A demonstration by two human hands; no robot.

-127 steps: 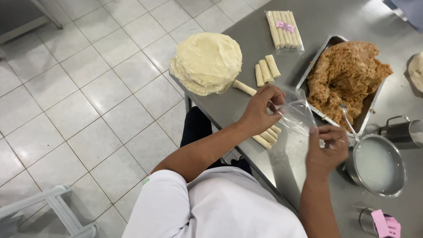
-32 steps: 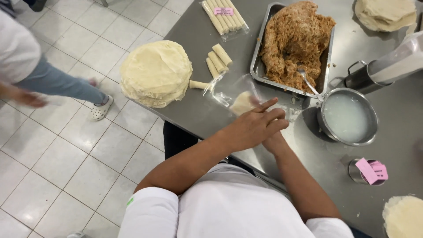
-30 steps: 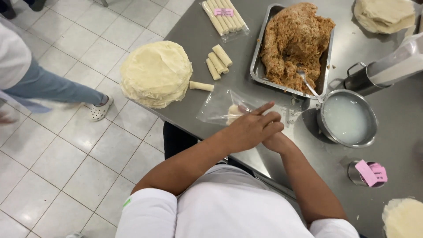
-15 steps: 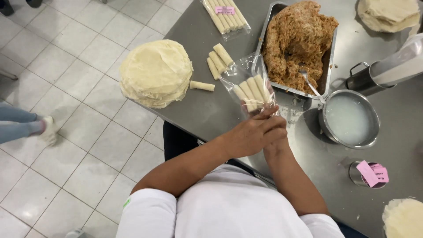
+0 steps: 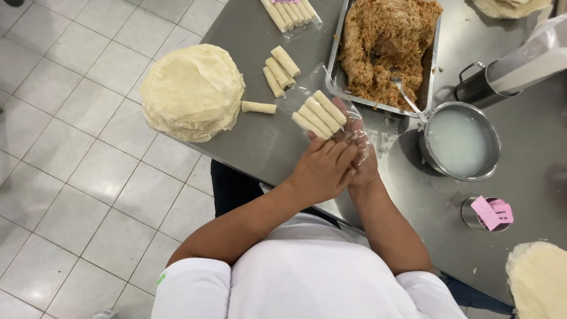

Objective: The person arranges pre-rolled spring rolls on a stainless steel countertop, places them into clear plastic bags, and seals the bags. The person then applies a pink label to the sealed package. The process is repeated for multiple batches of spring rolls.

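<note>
A clear plastic bag (image 5: 348,127) holds several pale rolled tortillas (image 5: 319,115) side by side, low over the steel table (image 5: 260,147). My left hand (image 5: 322,171) lies over the bag's near end with its fingers closed on the plastic. My right hand (image 5: 365,160) is beneath and beside it, partly wrapped in the plastic and gripping the same end. The two hands touch each other. Three loose rolls (image 5: 279,71) and a single roll (image 5: 258,107) lie on the table just left of the bag.
A tall stack of flat tortillas (image 5: 192,91) sits at the table's left edge. Behind are a metal tray (image 5: 332,65) of shredded filling, a spoon (image 5: 404,97), a pot of white liquid (image 5: 460,142), a packed bag of rolls (image 5: 289,12), a tin with pink labels (image 5: 487,212) and another tortilla stack (image 5: 540,277).
The bag was flat under my hands, then raised with the rolls in it; now it tilts lower and left. A person on the floor at left has gone from view.
</note>
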